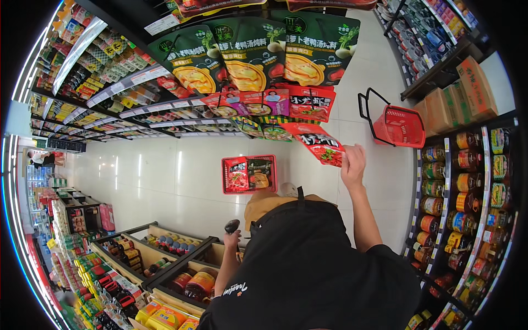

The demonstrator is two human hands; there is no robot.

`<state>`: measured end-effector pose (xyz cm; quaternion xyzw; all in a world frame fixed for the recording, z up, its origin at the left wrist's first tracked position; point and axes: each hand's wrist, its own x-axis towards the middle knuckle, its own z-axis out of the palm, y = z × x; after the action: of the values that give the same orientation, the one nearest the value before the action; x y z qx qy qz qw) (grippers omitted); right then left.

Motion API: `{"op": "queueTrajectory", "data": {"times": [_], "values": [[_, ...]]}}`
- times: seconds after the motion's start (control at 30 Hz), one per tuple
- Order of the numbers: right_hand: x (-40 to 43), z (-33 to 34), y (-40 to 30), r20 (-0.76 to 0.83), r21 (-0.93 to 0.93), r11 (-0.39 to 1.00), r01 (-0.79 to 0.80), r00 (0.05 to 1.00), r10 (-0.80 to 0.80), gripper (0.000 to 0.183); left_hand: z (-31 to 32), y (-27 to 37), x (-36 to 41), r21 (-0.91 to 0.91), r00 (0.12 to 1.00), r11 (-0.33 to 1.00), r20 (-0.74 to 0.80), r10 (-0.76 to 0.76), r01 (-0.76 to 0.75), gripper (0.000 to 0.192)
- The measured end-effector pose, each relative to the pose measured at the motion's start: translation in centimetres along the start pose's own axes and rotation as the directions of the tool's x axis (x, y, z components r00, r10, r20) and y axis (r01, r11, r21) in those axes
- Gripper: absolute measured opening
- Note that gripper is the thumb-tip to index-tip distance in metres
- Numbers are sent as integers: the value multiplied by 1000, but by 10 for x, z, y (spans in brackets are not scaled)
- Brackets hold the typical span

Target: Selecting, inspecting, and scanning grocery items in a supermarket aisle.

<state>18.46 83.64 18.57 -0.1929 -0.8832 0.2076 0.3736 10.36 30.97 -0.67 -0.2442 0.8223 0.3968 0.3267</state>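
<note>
At the right, my right hand [353, 167] grips one corner of a red seasoning pouch [321, 144]. The pouch slants just below the hanging rows of packets. My left hand [232, 238], low at my left side, is closed around a small dark rounded object [232, 225]; what it is I cannot tell. On the floor by my feet stands a red plastic shopping basket [248, 192]. Inside it lie another red pouch [238, 175] and a dark green pouch [260, 172], side by side.
Green soup-seasoning pouches [251, 53] hang before me, with red pouches [312, 103] below. A second red basket [398, 126] stands on the floor at right, near cardboard cartons [458, 101]. Bottle shelves [447, 181] line the right; wooden display bins [181, 260] stand behind at left.
</note>
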Motion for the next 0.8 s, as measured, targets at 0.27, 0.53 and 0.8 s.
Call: {"op": "queueTrajectory", "data": {"times": [0.27,0.53,0.8], "values": [[46,-24,-8,-575,448,882,-146,709,409,16,12,88,22,58,920,918,23,391,-392,25],[94,-16,7,-239,942,-145,303,907,346,32,25,194,-52,48,749,747,55,661,-663,23],[75,73,-15,353,644,-716,-270,935,-35,34,20,267,-165,-175,495,613,440,749,-771,31]]}}
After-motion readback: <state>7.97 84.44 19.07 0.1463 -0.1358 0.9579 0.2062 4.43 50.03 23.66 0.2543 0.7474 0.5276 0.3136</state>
